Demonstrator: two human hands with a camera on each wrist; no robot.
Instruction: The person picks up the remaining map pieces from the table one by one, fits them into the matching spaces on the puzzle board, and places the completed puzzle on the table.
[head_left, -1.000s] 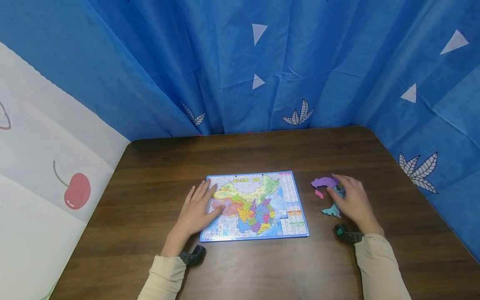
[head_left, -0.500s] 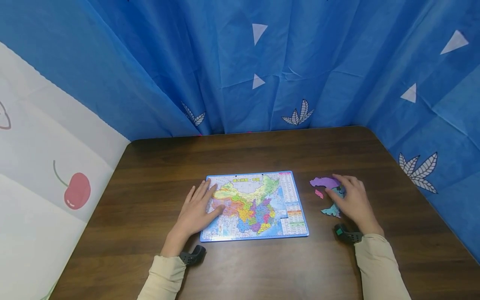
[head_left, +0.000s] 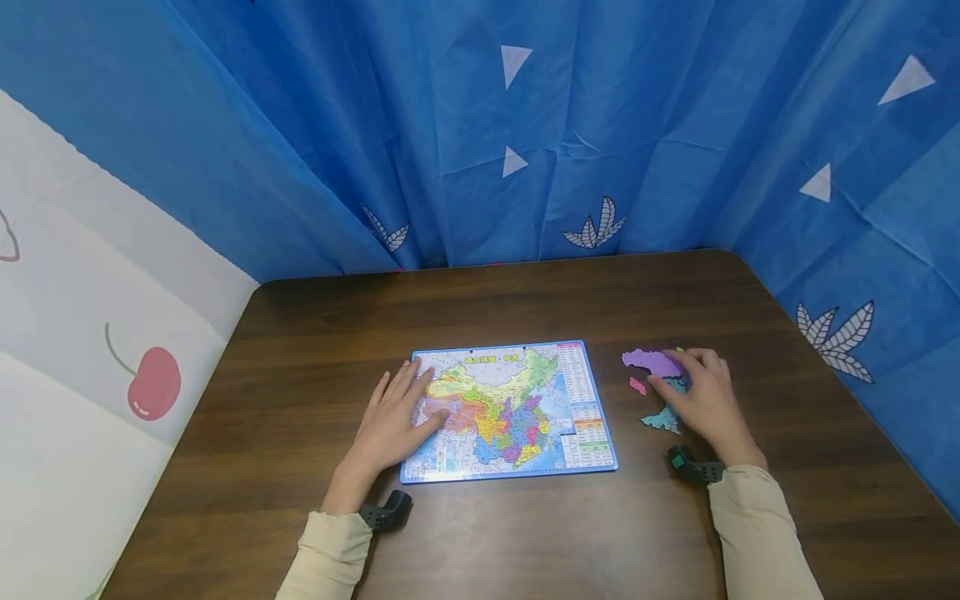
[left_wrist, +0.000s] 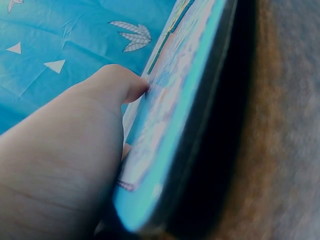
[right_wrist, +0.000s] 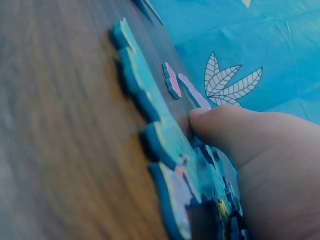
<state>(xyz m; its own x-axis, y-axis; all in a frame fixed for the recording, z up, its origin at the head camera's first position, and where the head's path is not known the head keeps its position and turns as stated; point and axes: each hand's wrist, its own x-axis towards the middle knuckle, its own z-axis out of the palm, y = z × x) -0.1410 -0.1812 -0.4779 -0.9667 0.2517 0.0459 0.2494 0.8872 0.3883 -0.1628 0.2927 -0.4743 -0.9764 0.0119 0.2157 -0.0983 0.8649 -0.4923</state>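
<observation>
Fingers spread, my left hand (head_left: 392, 427) rests on the left side of a map puzzle board (head_left: 564, 392) printed with a coloured map and tables. Its thumb (left_wrist: 132, 89) presses on the board's face in the left wrist view. At the right, my right hand (head_left: 711, 408) pinches a purple puzzle piece (head_left: 647, 362) between thumb and fingers. A small pink piece (head_left: 637, 386) lies just below the purple one. Toward me is a teal piece (head_left: 662, 420), partly under the hand. More pieces, clustered beneath the palm, are mostly hidden; the right wrist view shows their stacked edges (right_wrist: 220, 192).
The dark wooden table (head_left: 495, 533) ends at a blue curtain (head_left: 465, 208) behind and to the right. A white cloth with a cherry print (head_left: 153, 383) hangs at the left. Bare wood lies between board and pieces.
The purple piece has turned and shifted slightly in the right fingers, and a bit of green shows behind it. The left hand and the board have stayed in place.
</observation>
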